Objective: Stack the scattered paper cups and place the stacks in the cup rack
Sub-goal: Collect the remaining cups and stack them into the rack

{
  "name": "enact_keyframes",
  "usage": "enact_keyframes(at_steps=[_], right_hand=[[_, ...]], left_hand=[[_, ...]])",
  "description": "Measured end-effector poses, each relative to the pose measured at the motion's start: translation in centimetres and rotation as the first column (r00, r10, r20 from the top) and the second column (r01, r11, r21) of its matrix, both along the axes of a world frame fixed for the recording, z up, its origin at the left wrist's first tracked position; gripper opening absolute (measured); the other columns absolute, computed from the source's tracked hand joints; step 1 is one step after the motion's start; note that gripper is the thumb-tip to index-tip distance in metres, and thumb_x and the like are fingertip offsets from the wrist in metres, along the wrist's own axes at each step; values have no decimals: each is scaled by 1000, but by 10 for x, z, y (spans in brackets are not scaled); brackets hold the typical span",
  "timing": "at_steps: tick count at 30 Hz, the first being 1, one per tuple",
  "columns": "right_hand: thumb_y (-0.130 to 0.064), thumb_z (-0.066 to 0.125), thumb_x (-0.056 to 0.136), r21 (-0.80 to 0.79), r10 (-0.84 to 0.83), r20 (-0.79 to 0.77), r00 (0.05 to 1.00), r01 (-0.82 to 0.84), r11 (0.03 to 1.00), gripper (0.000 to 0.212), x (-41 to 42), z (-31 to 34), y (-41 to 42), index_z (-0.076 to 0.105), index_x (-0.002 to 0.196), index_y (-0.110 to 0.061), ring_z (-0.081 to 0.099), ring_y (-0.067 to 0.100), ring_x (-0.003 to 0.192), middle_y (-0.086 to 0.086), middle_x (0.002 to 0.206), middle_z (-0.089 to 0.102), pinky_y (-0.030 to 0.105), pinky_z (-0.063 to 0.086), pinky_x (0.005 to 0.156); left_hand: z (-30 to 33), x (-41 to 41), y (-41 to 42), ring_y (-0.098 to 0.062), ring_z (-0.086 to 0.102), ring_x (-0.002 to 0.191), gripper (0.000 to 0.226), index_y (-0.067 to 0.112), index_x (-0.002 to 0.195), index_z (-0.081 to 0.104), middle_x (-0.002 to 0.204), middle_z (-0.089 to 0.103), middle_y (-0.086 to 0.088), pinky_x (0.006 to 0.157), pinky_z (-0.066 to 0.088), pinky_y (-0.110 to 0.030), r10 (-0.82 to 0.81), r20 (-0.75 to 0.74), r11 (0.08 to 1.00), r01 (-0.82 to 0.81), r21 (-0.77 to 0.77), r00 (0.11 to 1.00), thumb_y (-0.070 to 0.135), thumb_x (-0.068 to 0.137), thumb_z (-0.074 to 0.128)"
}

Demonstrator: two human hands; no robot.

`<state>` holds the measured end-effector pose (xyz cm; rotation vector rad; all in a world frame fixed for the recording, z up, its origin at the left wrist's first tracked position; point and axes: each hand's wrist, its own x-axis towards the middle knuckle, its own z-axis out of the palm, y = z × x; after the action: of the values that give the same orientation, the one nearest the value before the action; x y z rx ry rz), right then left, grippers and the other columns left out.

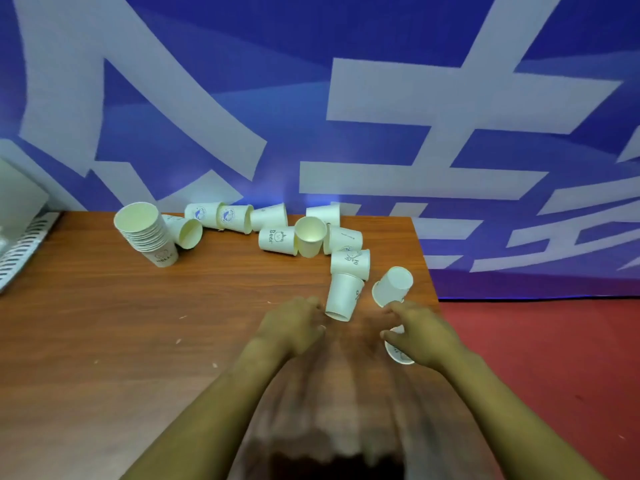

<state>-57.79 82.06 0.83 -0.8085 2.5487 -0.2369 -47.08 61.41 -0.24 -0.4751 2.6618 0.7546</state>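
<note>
Several white paper cups lie scattered along the back and right of the wooden table (104,323). A stack of nested cups (147,233) leans at the back left. My left hand (294,327) has loosely curled fingers, its fingertips at the rim of an upside-down cup (344,297). My right hand (424,336) grips a paper cup (398,355) that is mostly hidden under the palm. Its fingertips reach to a tipped cup (393,287) near the table's right edge.
A white slotted rack (20,254) sits at the far left edge, partly out of view. A blue banner with large white shapes hangs behind the table. Red floor shows past the table's right edge (429,268).
</note>
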Motion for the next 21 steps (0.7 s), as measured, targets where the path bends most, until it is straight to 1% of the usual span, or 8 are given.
enact_keyframes(at_steps=[2,5,10,13,15,17,19,21], right_hand=[[-42,63,81,68,8,9,1000,-9,998,48,-11,-6,17,50,124,-26,48,21,116,-3,126,51,33,45,90],[-46,70,73,144,30,87,996,-42,989,64,-24,-19,33,45,127,-25,44,24,119,-1,129,42,33,43,92],[-40,78,66,122,66,154,986,-85,989,78,-37,-43,37,40,131,-24,46,23,117,-2,130,39,29,41,89],[-31,77,66,68,92,164,982,-104,992,85,-41,-61,31,34,140,-31,47,21,120,-4,131,38,30,44,94],[-29,75,66,47,118,169,979,-127,991,81,-41,-70,25,37,137,-29,48,21,119,-4,131,40,32,44,96],[-28,75,66,9,124,176,976,-128,992,71,-43,-76,20,45,130,-24,49,21,116,-3,129,44,33,44,95],[-25,75,64,-38,97,189,977,-92,995,64,-44,-79,15,49,123,-20,51,23,112,-2,125,47,35,45,93],[-24,76,62,-65,76,212,974,-64,996,63,-45,-82,12,50,119,-20,51,23,109,-2,122,48,33,45,91]], left_hand=[[-8,-16,10,-25,52,119,43,23,129,48,131,52,-3,93,45,-37,19,32,1000,-19,2,999,36,89,56],[-19,-41,20,-27,47,123,59,25,141,34,137,43,-6,98,42,-40,50,61,999,-49,-8,997,40,88,56],[-29,-77,30,-31,39,128,75,27,150,14,143,33,-8,102,39,-44,129,37,991,-127,-52,991,43,90,56],[-38,-86,36,-31,34,130,75,34,151,7,147,27,-7,102,35,-43,97,39,983,-89,-159,995,48,91,50],[-46,-87,42,-32,28,134,74,38,150,5,153,18,-8,105,32,-43,78,60,976,-64,-207,995,51,91,48],[-55,-89,46,-32,26,136,76,39,149,5,156,12,-10,107,31,-43,106,77,976,-89,-197,991,53,90,49],[-62,-90,47,-33,30,133,75,34,149,10,154,16,-11,105,34,-43,136,67,978,-123,-168,988,52,89,52],[-67,-89,46,-32,38,128,73,27,145,17,147,27,-11,101,38,-41,148,58,978,-138,-158,987,52,87,54]])
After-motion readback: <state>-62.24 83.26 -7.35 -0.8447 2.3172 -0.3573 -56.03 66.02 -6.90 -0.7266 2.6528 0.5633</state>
